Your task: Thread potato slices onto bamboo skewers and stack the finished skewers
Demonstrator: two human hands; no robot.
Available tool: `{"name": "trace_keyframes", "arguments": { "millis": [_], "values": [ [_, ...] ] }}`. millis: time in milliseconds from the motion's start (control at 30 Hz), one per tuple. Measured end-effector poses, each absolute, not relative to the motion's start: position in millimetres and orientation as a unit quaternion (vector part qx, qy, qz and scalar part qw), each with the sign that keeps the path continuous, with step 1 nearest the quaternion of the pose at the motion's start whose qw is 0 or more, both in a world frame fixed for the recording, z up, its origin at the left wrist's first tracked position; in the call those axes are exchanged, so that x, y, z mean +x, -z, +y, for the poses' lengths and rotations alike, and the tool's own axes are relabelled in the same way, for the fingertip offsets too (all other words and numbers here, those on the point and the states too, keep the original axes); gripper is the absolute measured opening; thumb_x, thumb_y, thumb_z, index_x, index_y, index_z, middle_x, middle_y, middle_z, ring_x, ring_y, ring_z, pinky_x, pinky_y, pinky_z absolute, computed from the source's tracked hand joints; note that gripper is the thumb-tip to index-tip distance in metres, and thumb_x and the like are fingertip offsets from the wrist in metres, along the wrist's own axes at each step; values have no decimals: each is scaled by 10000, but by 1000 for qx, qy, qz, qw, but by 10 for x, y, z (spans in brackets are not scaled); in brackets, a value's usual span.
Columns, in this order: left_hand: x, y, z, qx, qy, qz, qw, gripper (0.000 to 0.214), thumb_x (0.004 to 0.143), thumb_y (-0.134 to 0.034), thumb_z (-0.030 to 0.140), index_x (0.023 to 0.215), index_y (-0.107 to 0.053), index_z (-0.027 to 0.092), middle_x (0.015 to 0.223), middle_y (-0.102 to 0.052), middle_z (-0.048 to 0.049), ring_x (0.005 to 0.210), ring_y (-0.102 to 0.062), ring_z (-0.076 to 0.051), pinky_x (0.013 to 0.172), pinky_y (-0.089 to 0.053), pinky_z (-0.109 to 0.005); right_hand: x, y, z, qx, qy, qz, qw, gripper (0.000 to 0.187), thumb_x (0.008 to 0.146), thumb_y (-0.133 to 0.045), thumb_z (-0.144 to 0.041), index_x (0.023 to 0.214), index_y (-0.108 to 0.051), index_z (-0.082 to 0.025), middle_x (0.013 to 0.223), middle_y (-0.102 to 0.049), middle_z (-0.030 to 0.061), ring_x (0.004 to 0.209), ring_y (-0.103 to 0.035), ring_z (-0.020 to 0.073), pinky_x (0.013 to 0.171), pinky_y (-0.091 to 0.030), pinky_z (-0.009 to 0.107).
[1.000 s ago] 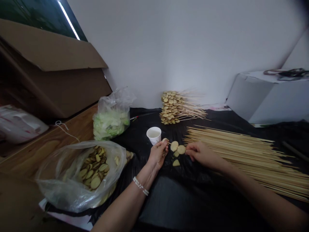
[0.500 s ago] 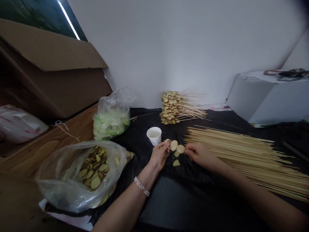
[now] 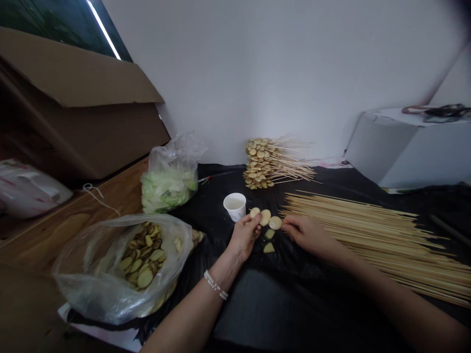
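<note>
Three round potato slices [image 3: 265,217] sit in a row on a thin skewer between my hands, above the black sheet. My left hand [image 3: 244,236] is closed, with thumb and fingers pinching the slices near the left end. At the right end my right hand [image 3: 302,232] is closed on the skewer beside the last slice; most of the stick is hidden. Two loose potato pieces [image 3: 269,247] lie on the black sheet [image 3: 253,299] below. A white paper cup [image 3: 234,214] stands just beyond my left hand.
Many bare bamboo skewers [image 3: 368,245] lie at the right. Finished potato skewers [image 3: 259,164] are stacked by the wall. An open plastic bag [image 3: 84,274] of potato slices and a bag of leafy greens [image 3: 169,189] stand left. A cardboard box [image 3: 99,132] is behind them.
My left fingers have shifted along the slices, and the leftmost slice shows more fully. The slices sit slightly more in line; my right hand has barely moved.
</note>
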State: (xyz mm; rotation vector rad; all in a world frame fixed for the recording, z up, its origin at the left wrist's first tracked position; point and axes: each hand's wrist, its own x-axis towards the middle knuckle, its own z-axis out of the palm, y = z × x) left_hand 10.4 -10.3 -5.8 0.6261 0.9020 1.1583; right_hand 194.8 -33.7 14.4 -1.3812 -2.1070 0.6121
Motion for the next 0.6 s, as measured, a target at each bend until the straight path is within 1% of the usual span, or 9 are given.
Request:
{"name": "trace_keyframes", "arguments": {
  "millis": [100, 200, 333, 467, 600],
  "values": [
    [90, 67, -85, 256, -535, 398, 700, 306, 551, -841, 225, 738, -628, 107, 577, -558, 24, 477, -465, -12, 443, -353, -108, 2014, -120, -302, -504, -234, -787, 268, 170, 845, -448, -234, 789, -600, -184, 715, -637, 17, 636, -540, 145, 605, -365, 251],
    [64, 73, -59, 230, -544, 388, 708, 284, 568, -831, 190, 752, -628, 114, 625, -570, 23, 496, -481, -10, 440, -365, -95, 2097, -94, -246, -514, -206, -783, 282, 129, 837, -456, -228, 815, -576, -185, 713, -625, 14, 642, -537, 149, 616, -367, 258],
    [45, 53, -47, 212, -527, 388, 726, 207, 636, -792, 187, 761, -644, 115, 673, -587, 7, 508, -496, -8, 445, -389, -89, 2193, -110, -189, -533, -147, -775, 305, 162, 844, -433, -237, 760, -562, -188, 720, -623, 27, 656, -537, 159, 625, -363, 269],
    [44, 27, -55, 193, -508, 396, 740, 126, 734, -708, 177, 831, -674, 105, 689, -591, -10, 509, -505, -13, 452, -411, -99, 2276, -157, -146, -562, -105, -744, 347, 162, 825, -456, -258, 804, -598, -182, 765, -652, 47, 699, -562, 178, 646, -380, 280],
    [39, 25, -58, 197, -501, 387, 749, 92, 745, -666, 109, 836, -675, 99, 673, -577, -8, 505, -506, -19, 439, -400, -104, 2386, -154, -78, -594, -101, -697, 388, 178, 802, -490, -297, 807, -628, -186, 788, -675, 50, 719, -583, 185, 646, -396, 284]
  ]
}}
